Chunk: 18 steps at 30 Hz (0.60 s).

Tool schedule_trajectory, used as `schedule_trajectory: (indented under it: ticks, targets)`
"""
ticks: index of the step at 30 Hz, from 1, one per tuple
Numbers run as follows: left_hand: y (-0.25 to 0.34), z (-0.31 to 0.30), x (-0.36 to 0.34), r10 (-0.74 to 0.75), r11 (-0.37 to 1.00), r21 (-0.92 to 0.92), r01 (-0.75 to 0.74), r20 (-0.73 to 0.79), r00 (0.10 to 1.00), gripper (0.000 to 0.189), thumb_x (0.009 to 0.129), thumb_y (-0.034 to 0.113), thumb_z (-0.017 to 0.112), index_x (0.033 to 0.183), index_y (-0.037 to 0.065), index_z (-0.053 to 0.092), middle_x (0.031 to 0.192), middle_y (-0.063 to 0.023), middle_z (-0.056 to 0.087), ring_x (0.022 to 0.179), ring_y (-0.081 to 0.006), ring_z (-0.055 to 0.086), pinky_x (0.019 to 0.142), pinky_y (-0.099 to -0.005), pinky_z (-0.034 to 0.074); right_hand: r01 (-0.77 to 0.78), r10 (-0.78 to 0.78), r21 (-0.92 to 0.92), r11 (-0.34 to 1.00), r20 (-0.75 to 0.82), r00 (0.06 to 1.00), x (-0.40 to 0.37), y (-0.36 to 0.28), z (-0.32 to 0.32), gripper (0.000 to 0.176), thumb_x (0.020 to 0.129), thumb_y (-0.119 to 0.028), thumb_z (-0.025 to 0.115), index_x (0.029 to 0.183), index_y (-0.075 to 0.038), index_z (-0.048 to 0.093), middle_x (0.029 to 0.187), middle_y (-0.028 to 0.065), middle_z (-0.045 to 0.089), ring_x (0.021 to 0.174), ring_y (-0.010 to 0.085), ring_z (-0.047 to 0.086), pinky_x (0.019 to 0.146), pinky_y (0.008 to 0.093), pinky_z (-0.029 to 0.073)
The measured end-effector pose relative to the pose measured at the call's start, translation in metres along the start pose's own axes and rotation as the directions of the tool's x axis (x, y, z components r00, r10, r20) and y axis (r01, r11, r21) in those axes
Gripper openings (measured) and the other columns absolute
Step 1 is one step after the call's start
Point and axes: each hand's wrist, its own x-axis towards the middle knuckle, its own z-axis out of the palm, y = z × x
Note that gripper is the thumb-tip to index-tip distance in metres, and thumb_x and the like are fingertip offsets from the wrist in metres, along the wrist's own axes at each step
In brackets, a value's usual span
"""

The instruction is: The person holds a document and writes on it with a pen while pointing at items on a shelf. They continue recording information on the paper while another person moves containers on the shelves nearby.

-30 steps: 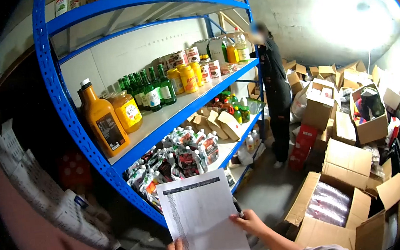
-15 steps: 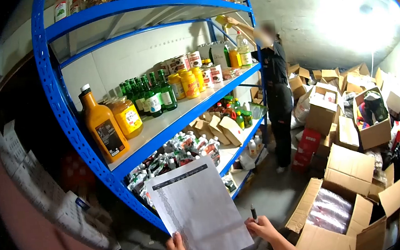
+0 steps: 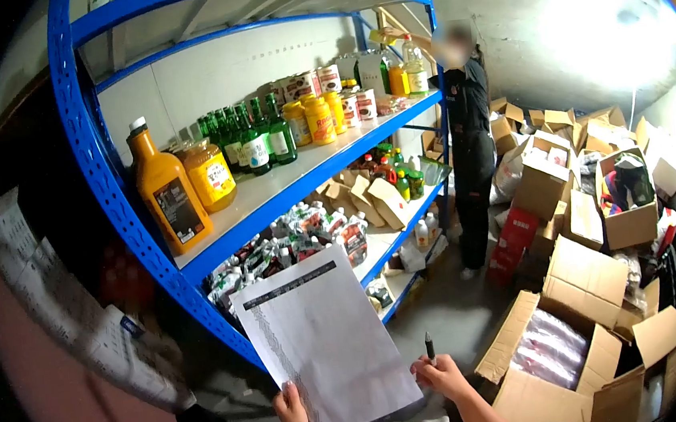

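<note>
My left hand (image 3: 291, 412) pinches the lower left edge of a white printed sheet (image 3: 330, 344), thumb on top. The sheet has a dark header band and a column of small print on its left side. Near the sheet's right edge, my right hand (image 3: 443, 377) is closed around a black pen (image 3: 429, 346) that points upward. Beyond the paper stands a blue shelf (image 3: 311, 181) with a large orange bottle (image 3: 172, 197), a honey-coloured jar (image 3: 210, 176), green bottles (image 3: 255, 150), yellow tubs (image 3: 320, 122) and cans.
A person (image 3: 470, 143) in dark clothes stands at the shelf's far end, one arm raised to a yellow item (image 3: 381, 37). Open cardboard boxes (image 3: 585, 278) pile up on the right, one with plastic-wrapped packs (image 3: 549, 347). Packed pouches (image 3: 277, 244) fill a lower shelf.
The view has tilted down slightly. The sheet has shifted left and up in view, still in my left hand. The person's raised arm is a little lower relative to the shelf above.
</note>
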Motion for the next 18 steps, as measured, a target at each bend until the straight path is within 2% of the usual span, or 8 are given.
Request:
schedule_trajectory:
  ticks: [3, 5, 7, 8, 11, 13, 15, 18]
  targets:
    - [0.004, -0.010, 0.003, 0.052, 0.997, -0.056, -0.043, 0.165, 0.985, 0.033, 0.083, 0.025, 0.047, 0.076, -0.007, 0.051, 0.069, -0.0097, 0.049, 0.066, -0.0144, 0.045, 0.061, -0.0282, 0.039, 0.011, -0.011, 0.075, 0.997, -0.004, 1.000, 0.004, 0.010, -0.001, 0.024, 0.083, -0.022, 0.044, 0.076, 0.000, 0.053, 0.052, -0.0008, 0.042, 0.044, 0.0052, 0.035, 0.040, 0.0187, 0.024]
    - [0.011, -0.004, 0.001, 0.138, 0.985, -0.106, -0.134, 0.027, 0.990, 0.033, 0.084, 0.024, 0.047, 0.067, -0.004, 0.048, 0.058, -0.0043, 0.043, 0.058, -0.0112, 0.038, 0.053, -0.0274, 0.035, 0.144, -0.147, 0.069, 0.987, 0.040, 0.988, 0.003, 0.003, 0.002, 0.040, 0.085, -0.039, 0.033, 0.081, -0.003, 0.049, 0.050, 0.0014, 0.041, 0.041, 0.0070, 0.035, 0.037, 0.0186, 0.023]
    - [0.005, 0.000, 0.000, 0.148, 0.981, -0.114, -0.158, -0.091, 0.985, 0.033, 0.084, 0.024, 0.047, 0.064, -0.003, 0.046, 0.056, -0.0021, 0.041, 0.055, -0.0104, 0.036, 0.050, -0.0270, 0.033, 0.141, -0.155, 0.274, 0.951, 0.032, 0.987, 0.009, 0.017, -0.004, 0.032, 0.086, -0.037, 0.036, 0.082, -0.006, 0.039, 0.056, 0.0027, 0.042, 0.046, 0.0088, 0.035, 0.043, 0.0191, 0.028]
    - [0.008, -0.005, 0.005, 0.122, 0.984, -0.135, -0.120, 0.007, 0.993, 0.032, 0.084, 0.024, 0.046, 0.064, -0.002, 0.046, 0.055, 0.0000, 0.040, 0.053, -0.0089, 0.036, 0.047, -0.0255, 0.031, 0.142, -0.131, 0.215, 0.966, -0.062, 0.989, 0.008, 0.011, 0.003, 0.028, 0.085, -0.037, 0.038, 0.083, -0.010, 0.030, 0.060, 0.0042, 0.042, 0.049, 0.0099, 0.036, 0.044, 0.0199, 0.030]
    - [0.028, -0.011, 0.021, 0.141, 0.960, -0.265, -0.093, 0.171, 0.975, 0.029, 0.085, 0.022, 0.046, 0.062, 0.004, 0.044, 0.051, 0.0063, 0.034, 0.046, -0.0034, 0.031, 0.041, -0.0205, 0.023, 0.313, -0.302, 0.188, 0.931, -0.085, 0.950, 0.017, 0.018, 0.006, 0.016, 0.081, -0.008, 0.043, 0.089, -0.011, 0.030, 0.076, 0.0057, 0.044, 0.054, 0.0108, 0.040, 0.047, 0.0229, 0.038]
    - [0.037, -0.001, 0.028, 0.088, 0.938, -0.343, -0.042, 0.120, 0.989, 0.030, 0.085, 0.022, 0.046, 0.059, 0.007, 0.042, 0.051, 0.0079, 0.031, 0.044, -0.0013, 0.026, 0.039, -0.0192, 0.018, 0.302, -0.284, 0.177, 0.937, -0.118, 0.951, 0.016, 0.008, 0.009, 0.022, 0.076, 0.004, 0.042, 0.092, -0.008, 0.034, 0.080, 0.0048, 0.044, 0.056, 0.0103, 0.043, 0.049, 0.0222, 0.040]
    - [0.043, 0.007, 0.037, 0.186, 0.924, -0.364, -0.118, 0.158, 0.970, 0.030, 0.085, 0.022, 0.046, 0.060, 0.006, 0.041, 0.051, 0.0077, 0.030, 0.046, -0.0020, 0.026, 0.041, -0.0204, 0.020, 0.368, -0.328, 0.200, 0.908, -0.204, 0.922, 0.021, 0.012, 0.002, 0.016, 0.071, 0.004, 0.041, 0.085, -0.002, 0.044, 0.072, 0.0038, 0.044, 0.053, 0.0094, 0.042, 0.046, 0.0194, 0.038]
    - [0.043, 0.032, 0.055, 0.323, 0.907, -0.320, -0.274, 0.111, 0.940, 0.030, 0.086, 0.021, 0.045, 0.061, 0.003, 0.042, 0.052, 0.0067, 0.030, 0.048, -0.0032, 0.027, 0.043, -0.0219, 0.022, 0.433, -0.354, 0.269, 0.860, -0.295, 0.887, 0.032, 0.008, -0.014, 0.011, 0.073, -0.009, 0.045, 0.082, -0.002, 0.045, 0.062, 0.0038, 0.043, 0.047, 0.0088, 0.037, 0.040, 0.0197, 0.032]
